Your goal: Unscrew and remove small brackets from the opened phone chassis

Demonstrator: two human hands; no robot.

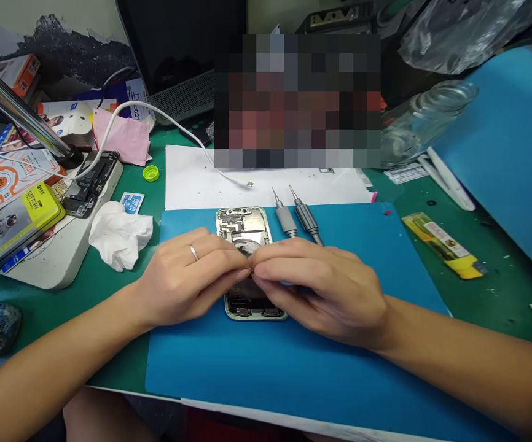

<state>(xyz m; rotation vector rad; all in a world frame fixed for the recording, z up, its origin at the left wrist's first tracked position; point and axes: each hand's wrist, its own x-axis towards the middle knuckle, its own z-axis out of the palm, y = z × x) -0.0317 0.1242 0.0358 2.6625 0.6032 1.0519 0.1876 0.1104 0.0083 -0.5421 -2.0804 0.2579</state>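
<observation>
An opened smartphone (253, 222) lies on the blue mat (229, 362), its internal parts exposed. Over its middle, my left hand (187, 276) and my right hand (325, 285) meet at the fingertips. Both hands are closed in a pinch, and whatever lies between the fingers is hidden or too small to name. A ring (194, 252) is on a left finger. Just beyond my right hand rest two precision screwdrivers, a light grey one (285, 216) and a darker one (305, 215), tips pointing away. My hands cover the phone's centre.
White paper (187, 178) with a white cable (164, 116) over it lies behind the mat. At left are crumpled tissue (121, 236), a yellow battery box (21, 230) and another opened phone (91, 184). A glass jar (425, 116), white tweezers (448, 181) and a yellow packet (445, 245) lie right.
</observation>
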